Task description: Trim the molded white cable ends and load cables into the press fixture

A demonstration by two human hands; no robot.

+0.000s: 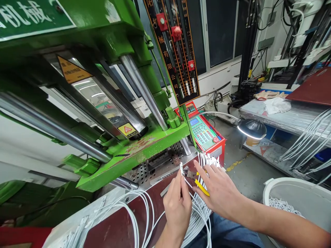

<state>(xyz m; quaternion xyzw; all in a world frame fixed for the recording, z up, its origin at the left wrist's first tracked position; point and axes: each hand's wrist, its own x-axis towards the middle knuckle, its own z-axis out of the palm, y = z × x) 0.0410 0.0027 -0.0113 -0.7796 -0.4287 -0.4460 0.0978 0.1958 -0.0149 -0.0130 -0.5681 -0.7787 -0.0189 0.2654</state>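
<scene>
Between thumb and fingers, my left hand (178,199) pinches a white cable near its small white moulded end (181,167). My right hand (219,189) is wrapped round yellow-handled cutting pliers (202,188). The dark jaws of the pliers are at the white cable end, just right of my left fingertips; whether they touch it I cannot tell. Under both hands lies a coiled bundle of white cables (198,215), with many white ends standing up behind my right hand. More white cable loops (134,210) lie to the left on the brown board (111,224).
A green press (139,148) with steel columns stands ahead and left. Behind my right hand is a red control box (207,132) with a keypad. A lit lamp (251,129) on a flexible neck hangs at right. A white bucket (269,189) holding small white pieces stands lower right.
</scene>
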